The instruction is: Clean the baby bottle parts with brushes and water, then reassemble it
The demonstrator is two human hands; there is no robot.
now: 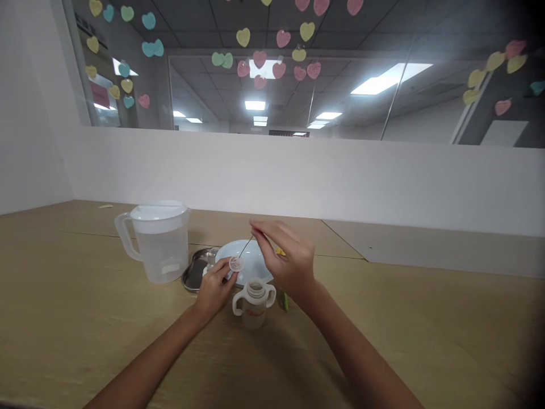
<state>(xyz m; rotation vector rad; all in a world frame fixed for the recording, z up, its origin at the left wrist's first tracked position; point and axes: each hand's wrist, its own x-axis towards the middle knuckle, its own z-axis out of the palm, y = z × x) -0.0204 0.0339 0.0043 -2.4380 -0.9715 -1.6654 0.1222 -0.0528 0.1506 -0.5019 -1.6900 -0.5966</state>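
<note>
The left hand [214, 291] is holding a small clear cap [236, 264] by its edge, thumb and fingers closing on it; the right hand [293, 261] is pinching the upper end of a thin rod [246, 246] between its fingertips and thumb, the palm staying off it; the rod is slanting down and leftward to the cap, though whether its tip is going into the cap is too small to tell.

Just below the two hands, a small bottle [254, 313] is standing upright on the wooden table [426, 329]; it is showing an open, threaded mouth, a handle on each side and red print on its front; neither hand is touching it.

Behind the bottle and the left hand, a pale dish [230, 248] is lying beside a curved metal tray [195, 274]; farther left, a large clear pitcher [164, 247] is standing near the tray, its lid sitting on top and its handle pointing left; a green piece [284, 302] is lying just right of the bottle, and a yellow thing [280, 251] is partly hiding behind the right hand; heart-shaped notes [243, 37] are dotting the window above the white wall [298, 182].
</note>
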